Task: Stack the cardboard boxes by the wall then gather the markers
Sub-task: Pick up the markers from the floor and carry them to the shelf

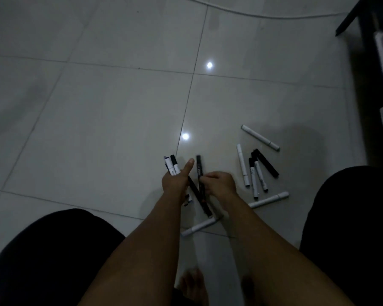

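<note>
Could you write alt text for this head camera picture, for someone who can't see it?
A person's left hand grips a bundle of markers while the right hand pinches a black marker; more loose markers lie on the tiled floor.

Frame was dim, underexposed, slightly soft. Two small white glare spots (pixel 209 65) sat on the glossy pale grey tiled floor (pixel 97 107), beyond the hands. Soft shadows fell rightward. Edges bowed; right-edge dark furniture (pixel 363 16) was motion-blurred.
</note>
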